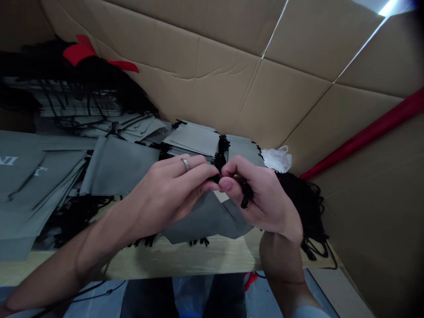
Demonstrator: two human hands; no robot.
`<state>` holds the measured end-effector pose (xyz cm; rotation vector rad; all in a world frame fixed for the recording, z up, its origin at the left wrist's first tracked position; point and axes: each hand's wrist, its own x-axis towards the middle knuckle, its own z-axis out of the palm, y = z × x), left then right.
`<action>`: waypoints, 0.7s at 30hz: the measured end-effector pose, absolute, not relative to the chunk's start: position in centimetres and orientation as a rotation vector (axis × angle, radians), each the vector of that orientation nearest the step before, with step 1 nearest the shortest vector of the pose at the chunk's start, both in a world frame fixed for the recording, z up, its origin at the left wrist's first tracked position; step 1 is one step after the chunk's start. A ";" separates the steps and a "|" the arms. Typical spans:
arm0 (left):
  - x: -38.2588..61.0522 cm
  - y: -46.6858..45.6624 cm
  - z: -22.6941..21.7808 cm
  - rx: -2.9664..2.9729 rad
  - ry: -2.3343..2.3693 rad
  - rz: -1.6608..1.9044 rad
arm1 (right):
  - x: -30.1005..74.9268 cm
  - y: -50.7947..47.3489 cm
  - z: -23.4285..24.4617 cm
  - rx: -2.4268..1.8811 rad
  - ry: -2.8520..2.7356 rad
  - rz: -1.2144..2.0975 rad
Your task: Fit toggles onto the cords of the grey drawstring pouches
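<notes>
My left hand [168,194], with a ring on one finger, and my right hand [261,198] meet fingertip to fingertip over a grey fabric pouch [208,221]. Both hands pinch the black drawstring cord [217,174] at the pouch's top edge. A short black piece of cord [245,196] also sticks out from inside my right hand. The pouch hangs below my fingers above the wooden table edge [205,258].
Stacks of grey pouches [195,141] lie behind my hands, with more [39,185] spread at the left. A heap of black cords [308,207] sits at the right beside a white plastic bag [278,159]. Cardboard walls [232,79] enclose the table.
</notes>
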<state>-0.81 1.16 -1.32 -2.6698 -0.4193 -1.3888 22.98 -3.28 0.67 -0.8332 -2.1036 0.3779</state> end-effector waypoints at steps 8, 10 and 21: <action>-0.8 0.9 -0.4 -3.089 -0.470 -1.418 | 23.5 -2.6 0.6 -0.734 -2.107 0.486; -1.0 1.0 0.1 -3.237 -0.402 -1.477 | 23.6 -2.4 0.5 -0.682 -2.112 0.586; -2.0 0.7 1.2 -3.457 -0.340 -1.562 | 22.6 -2.4 0.2 -0.511 -1.980 0.776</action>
